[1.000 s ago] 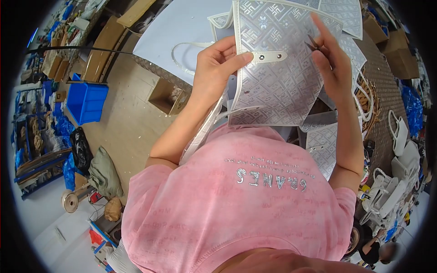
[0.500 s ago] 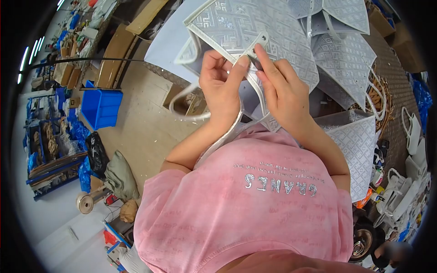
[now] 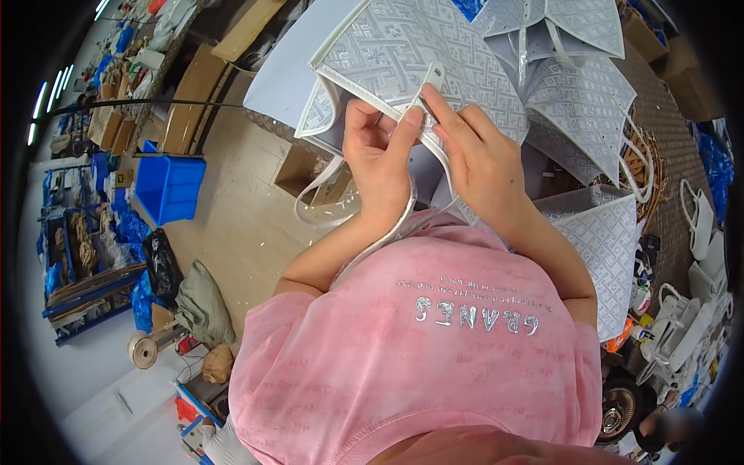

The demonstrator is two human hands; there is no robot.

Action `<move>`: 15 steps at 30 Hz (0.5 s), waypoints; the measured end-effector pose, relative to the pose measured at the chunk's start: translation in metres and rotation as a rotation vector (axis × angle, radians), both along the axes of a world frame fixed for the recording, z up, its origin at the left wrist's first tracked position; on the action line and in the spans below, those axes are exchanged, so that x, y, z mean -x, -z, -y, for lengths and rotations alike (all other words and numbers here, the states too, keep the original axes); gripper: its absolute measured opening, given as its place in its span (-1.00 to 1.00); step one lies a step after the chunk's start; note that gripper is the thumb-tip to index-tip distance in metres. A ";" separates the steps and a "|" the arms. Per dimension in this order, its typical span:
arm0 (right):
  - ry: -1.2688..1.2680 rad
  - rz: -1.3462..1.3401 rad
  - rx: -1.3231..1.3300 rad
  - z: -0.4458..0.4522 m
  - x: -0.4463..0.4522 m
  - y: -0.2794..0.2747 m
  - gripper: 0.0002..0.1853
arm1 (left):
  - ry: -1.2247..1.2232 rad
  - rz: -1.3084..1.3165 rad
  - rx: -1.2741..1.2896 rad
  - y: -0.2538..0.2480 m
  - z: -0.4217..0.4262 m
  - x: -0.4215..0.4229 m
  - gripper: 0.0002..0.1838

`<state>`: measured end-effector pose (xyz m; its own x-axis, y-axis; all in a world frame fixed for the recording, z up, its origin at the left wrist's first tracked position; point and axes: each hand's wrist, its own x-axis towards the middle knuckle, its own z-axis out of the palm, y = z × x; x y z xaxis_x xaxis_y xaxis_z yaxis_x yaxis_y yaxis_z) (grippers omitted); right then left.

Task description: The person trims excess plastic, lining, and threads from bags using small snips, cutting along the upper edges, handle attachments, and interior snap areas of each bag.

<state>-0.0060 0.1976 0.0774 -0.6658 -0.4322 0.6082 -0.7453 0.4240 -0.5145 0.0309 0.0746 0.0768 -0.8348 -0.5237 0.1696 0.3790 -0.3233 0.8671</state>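
A silver-white patterned bag (image 3: 387, 50) with white edging is held above my lap. My left hand (image 3: 380, 151) pinches its edge at the base of a white strap tab (image 3: 435, 75) with a metal snap. Beside it my right hand (image 3: 484, 155) has its fingers closed at the same tab, the index fingertip on the strap. A thin white handle (image 3: 310, 209) loops down past my left wrist. Whether the right hand still has the small dark pointed tool cannot be seen. More patterned bags (image 3: 577, 108) lie to the right, and one (image 3: 601, 248) stands by my right elbow.
On the floor at the left are a blue crate (image 3: 172, 188), an open cardboard box (image 3: 306, 172) and a grey-green sack (image 3: 203, 302). White bags (image 3: 678, 333) are piled at the far right. Another person's white sleeve (image 3: 225, 446) shows at the bottom left.
The bag has tilted and turned. My right hand has come down from the bag's right side to the tab beside my left hand; the pointed tool seen earlier no longer shows.
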 end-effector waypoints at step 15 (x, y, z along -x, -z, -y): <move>-0.026 0.034 0.009 -0.001 0.003 -0.004 -0.49 | 0.017 -0.002 0.008 0.002 0.000 0.002 -0.75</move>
